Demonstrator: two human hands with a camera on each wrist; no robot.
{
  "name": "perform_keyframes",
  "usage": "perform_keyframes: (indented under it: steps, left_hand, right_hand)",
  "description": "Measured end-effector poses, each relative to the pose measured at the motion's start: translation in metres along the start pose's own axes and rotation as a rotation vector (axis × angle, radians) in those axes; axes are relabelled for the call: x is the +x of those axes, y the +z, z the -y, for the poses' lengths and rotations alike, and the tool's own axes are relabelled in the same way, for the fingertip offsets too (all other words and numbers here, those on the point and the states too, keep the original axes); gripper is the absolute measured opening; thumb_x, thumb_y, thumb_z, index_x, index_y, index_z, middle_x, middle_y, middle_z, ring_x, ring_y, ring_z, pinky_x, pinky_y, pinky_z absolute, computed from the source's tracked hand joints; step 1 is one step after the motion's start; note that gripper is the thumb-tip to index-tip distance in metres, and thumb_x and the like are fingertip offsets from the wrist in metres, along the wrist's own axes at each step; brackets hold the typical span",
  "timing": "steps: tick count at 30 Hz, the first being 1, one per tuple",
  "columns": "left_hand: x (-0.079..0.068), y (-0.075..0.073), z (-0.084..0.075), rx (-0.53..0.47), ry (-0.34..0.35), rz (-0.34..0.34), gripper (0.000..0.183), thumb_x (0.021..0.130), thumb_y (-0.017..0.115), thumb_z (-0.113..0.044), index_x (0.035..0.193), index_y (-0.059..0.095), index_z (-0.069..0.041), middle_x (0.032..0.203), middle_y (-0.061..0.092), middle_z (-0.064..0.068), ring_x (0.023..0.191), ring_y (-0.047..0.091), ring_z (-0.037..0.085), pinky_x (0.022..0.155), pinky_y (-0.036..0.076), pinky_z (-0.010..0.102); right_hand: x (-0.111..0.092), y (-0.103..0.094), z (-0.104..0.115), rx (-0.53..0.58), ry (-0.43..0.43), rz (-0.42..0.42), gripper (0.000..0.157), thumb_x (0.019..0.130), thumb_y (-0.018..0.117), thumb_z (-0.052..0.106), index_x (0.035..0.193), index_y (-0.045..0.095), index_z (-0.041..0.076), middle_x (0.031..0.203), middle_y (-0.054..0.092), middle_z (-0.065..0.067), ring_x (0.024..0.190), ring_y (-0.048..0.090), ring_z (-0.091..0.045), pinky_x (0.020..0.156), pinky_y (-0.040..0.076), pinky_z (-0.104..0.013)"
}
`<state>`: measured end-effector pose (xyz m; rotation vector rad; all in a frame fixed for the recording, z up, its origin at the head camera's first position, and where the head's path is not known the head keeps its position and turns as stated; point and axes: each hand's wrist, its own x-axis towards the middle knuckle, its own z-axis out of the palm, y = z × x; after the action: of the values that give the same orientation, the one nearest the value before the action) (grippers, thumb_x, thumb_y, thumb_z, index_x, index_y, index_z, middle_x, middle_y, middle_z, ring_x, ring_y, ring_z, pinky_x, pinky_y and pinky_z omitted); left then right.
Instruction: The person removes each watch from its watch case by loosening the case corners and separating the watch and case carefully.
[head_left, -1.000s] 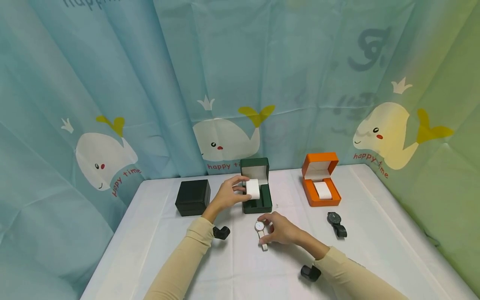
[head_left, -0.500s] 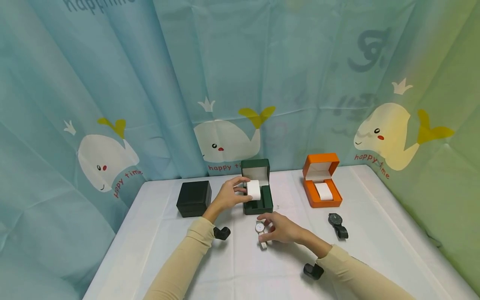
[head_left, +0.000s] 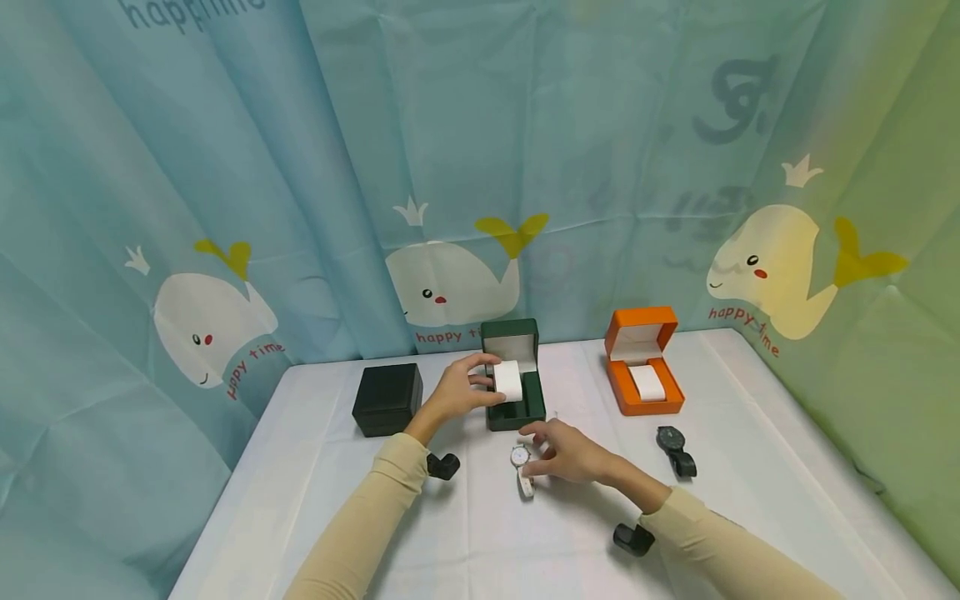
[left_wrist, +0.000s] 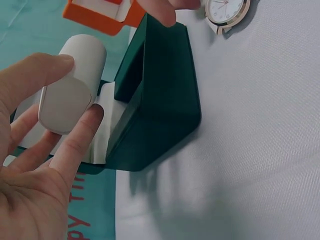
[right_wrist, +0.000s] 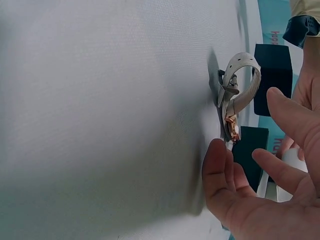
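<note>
Head camera looks forward-down; close wrist views share the watch (left_wrist: 226, 10).

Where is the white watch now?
In the head view, the white watch lies on the table, in front of the green box, left of the right hand.

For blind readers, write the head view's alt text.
A person's left hand holds a white cushion at an open green box; the right hand is by a white-strapped watch on a white table. A black box stands left, an open orange box and black watch right.
</note>
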<state>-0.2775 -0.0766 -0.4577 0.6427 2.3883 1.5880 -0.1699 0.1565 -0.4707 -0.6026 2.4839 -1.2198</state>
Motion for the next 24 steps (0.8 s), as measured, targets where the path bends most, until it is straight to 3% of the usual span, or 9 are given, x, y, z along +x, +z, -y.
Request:
perform_keyframes:
  steps: [12,24]
  left_hand:
    - [0.004,0.005,-0.008,0.139,0.056,0.032,0.067,0.081,0.085,-0.004,0.143,0.057,-0.004,0.139,0.055,0.016,0.11,0.067,0.032,0.079,0.06,0.032]
    - [0.011,0.008,-0.013,0.225,0.112,0.041,0.066,0.078,0.085,-0.003,0.137,0.057,0.002,0.132,0.055,0.019,0.103,0.069,0.033,0.078,0.06,0.029]
  right_hand:
    - [-0.008,-0.003,-0.004,0.003,0.034,-0.033,0.058,0.089,0.083,0.022,0.138,0.06,0.004,0.12,0.061,-0.017,0.094,0.061,-0.024,0.084,0.054,-0.043]
    - [-0.011,-0.007,-0.008,-0.015,0.015,-0.049,0.057,0.089,0.082,0.02,0.139,0.059,0.002,0.122,0.061,-0.019,0.092,0.062,-0.023,0.081,0.053,-0.042]
